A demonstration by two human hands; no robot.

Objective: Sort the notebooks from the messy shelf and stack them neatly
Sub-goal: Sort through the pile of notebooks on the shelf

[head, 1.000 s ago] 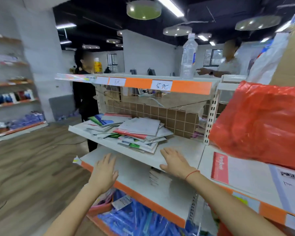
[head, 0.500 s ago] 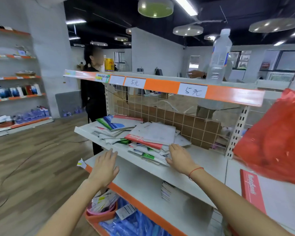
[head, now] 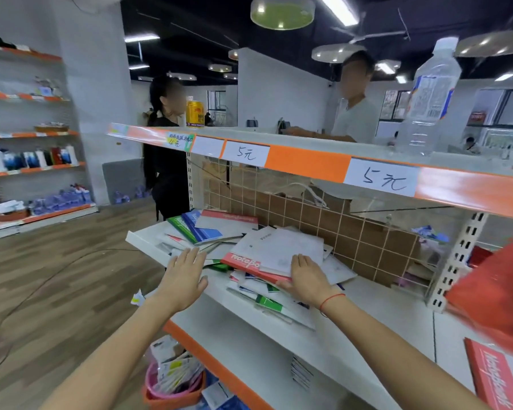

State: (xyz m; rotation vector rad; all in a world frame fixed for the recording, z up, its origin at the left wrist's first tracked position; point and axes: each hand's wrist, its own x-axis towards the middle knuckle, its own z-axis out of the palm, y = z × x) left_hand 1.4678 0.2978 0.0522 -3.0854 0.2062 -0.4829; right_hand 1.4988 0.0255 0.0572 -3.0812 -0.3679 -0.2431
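Note:
A messy heap of notebooks (head: 273,250) lies on the white middle shelf (head: 142,238), with red, green, blue and white covers at odd angles. My right hand (head: 305,276) rests flat on the near edge of the heap, fingers straight over a white cover and a red notebook (head: 243,263). My left hand (head: 184,276) hovers open at the shelf's front edge, left of the heap, fingers spread near the green and blue notebooks (head: 196,229).
Above runs an orange-edged shelf (head: 308,165) with price tags, a water bottle (head: 427,99) and a yellow can (head: 195,113). A red bag (head: 495,291) bulges at the right. Two people stand behind the rack. A pink basket (head: 172,389) sits below.
Both hands have risen from the lower shelf to the middle one. The right hand moved onto the notebook heap; the left came up to the shelf's front edge.

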